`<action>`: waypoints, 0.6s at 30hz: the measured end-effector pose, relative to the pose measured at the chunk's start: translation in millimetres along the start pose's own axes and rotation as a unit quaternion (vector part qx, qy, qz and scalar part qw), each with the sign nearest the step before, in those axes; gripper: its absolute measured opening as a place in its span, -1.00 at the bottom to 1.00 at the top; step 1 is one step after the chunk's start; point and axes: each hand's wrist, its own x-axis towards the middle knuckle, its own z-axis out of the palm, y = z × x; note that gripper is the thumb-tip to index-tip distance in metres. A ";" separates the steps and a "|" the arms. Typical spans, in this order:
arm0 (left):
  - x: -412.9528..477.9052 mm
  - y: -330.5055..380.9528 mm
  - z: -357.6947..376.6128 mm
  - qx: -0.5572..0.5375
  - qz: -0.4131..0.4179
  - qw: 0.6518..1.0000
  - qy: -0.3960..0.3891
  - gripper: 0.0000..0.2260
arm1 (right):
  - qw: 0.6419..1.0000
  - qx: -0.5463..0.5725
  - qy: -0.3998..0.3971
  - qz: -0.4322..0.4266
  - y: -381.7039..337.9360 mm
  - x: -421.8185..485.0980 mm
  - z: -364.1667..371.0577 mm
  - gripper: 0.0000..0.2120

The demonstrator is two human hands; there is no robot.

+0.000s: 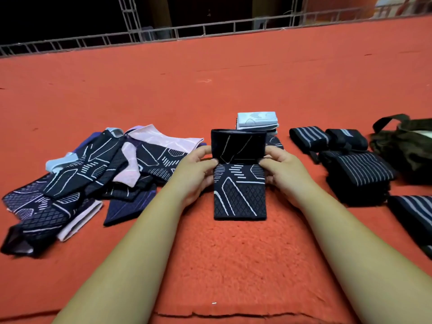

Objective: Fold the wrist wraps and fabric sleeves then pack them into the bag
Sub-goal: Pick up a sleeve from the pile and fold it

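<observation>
A black fabric sleeve (240,197) with white line patterns lies on the red carpet in front of me, its far half lifted and bent upward. My left hand (195,170) pinches the sleeve's left edge at the fold, and my right hand (281,168) pinches its right edge. Behind it sits a small stack of folded sleeves (257,121), light blue on top. A loose heap of unfolded sleeves (93,174) in black, purple, pink and light blue lies to the left. Rolled black wrist wraps (357,174) with grey stripes lie to the right. A dark bag (406,146) stands at the far right.
Red carpet (210,78) covers the whole floor, with a raised red mat (245,265) under my forearms. A metal railing (187,31) runs along the far edge. One more striped wrap (413,218) lies at the right edge.
</observation>
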 end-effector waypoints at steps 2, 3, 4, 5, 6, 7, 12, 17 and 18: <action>3.3 -7.0 -1.2 -0.027 -0.006 1.000 0.004 -0.72 | 1.000 0.028 -0.007 0.010 3.6 3.8 -1.4 -0.70; 4.8 -7.8 -2.0 -0.037 -0.008 0.999 0.008 -0.72 | 0.999 0.039 -0.017 0.015 3.7 4.9 -2.4 -0.70; 7.0 -8.5 -3.1 -0.047 -0.010 0.999 0.013 -0.72 | 0.998 0.048 -0.025 0.021 4.0 6.0 -4.5 -0.68; 9.0 -8.6 -4.0 -0.057 -0.008 0.998 0.016 -0.73 | 0.998 0.055 -0.032 0.027 4.4 7.2 -7.1 -0.64; 9.5 -7.9 -4.2 -0.061 -0.004 0.998 0.021 -0.72 | 0.997 0.065 -0.037 0.034 4.7 7.9 -9.3 -0.60; 10.1 -7.5 -4.5 -0.061 -0.003 0.998 0.024 -0.72 | 0.996 0.074 -0.042 0.039 4.4 8.2 -10.6 -0.57; 9.9 -9.0 -2.8 -0.072 0.003 0.997 0.024 -0.71 | 0.995 0.077 -0.047 0.036 6.4 9.3 -12.1 -0.67; 7.9 -12.5 -4.0 -0.044 0.024 0.999 -0.019 -0.74 | 0.994 0.024 -0.101 0.022 5.1 1.1 -14.2 -0.75; 7.7 -15.0 -4.4 -0.034 0.030 0.999 -0.021 -0.69 | 0.994 0.008 -0.105 0.015 5.3 -0.5 -14.4 -0.72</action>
